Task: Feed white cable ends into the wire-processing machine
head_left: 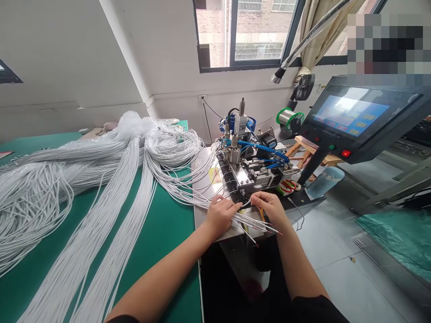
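Close to the front of a soldering-type machine (237, 172), my left hand (219, 216) is closed over a bunch of white cables (247, 220). Their stripped ends, some showing reddish wire, stick out to the right below my right hand. One white cable (247, 203) runs from the left fingers across to my right hand (269, 207). Thumb and forefinger of that hand pinch its end, just in front of the machine's metal block; the tip itself is hidden by the fingers.
Large bundles of white cable (111, 179) cover much of the green table (175, 242) at left. A control screen (353, 114) stands at right, with a green solder-wire spool (290, 117) behind. A lamp (278, 75) hangs above, and a clear plastic container (325, 183) sits beside the machine.
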Demonstrator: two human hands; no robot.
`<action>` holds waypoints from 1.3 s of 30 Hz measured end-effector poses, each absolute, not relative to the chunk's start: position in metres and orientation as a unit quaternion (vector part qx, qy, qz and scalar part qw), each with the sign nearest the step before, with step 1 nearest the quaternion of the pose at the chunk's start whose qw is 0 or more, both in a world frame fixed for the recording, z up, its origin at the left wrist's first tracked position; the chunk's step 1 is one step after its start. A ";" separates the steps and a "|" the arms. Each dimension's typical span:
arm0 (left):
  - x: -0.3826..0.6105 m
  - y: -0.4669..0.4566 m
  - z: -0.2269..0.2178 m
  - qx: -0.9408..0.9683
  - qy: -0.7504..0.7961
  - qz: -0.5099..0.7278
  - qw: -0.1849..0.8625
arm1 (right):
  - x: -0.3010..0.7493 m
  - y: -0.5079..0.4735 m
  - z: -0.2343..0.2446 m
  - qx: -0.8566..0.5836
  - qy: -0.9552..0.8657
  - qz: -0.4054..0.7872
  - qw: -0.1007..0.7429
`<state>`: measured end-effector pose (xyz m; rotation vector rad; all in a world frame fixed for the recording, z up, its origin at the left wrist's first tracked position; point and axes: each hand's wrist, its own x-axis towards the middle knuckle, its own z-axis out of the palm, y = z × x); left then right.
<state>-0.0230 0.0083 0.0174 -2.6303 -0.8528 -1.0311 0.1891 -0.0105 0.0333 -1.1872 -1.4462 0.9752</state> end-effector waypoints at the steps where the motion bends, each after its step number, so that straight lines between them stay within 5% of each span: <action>1: -0.023 0.008 0.017 -0.888 -0.294 -0.341 0.092 | 0.192 -0.011 0.032 -0.507 -0.608 0.372 0.486; 9: -0.019 0.005 0.018 -0.902 -0.353 -0.237 0.071 | 0.200 -0.003 0.017 -0.573 -0.699 0.185 0.387; 20: -0.019 0.005 0.020 -0.899 -0.377 -0.219 0.052 | 0.194 0.014 -0.005 -0.523 -0.571 0.437 0.457; 30: -0.021 0.005 0.019 -0.888 -0.359 -0.279 0.071 | 0.208 -0.006 -0.011 -0.538 -0.527 0.447 0.483; 39: -0.021 0.006 0.018 -0.884 -0.358 -0.292 0.071 | 0.246 -0.065 0.029 -0.501 -0.656 0.475 0.304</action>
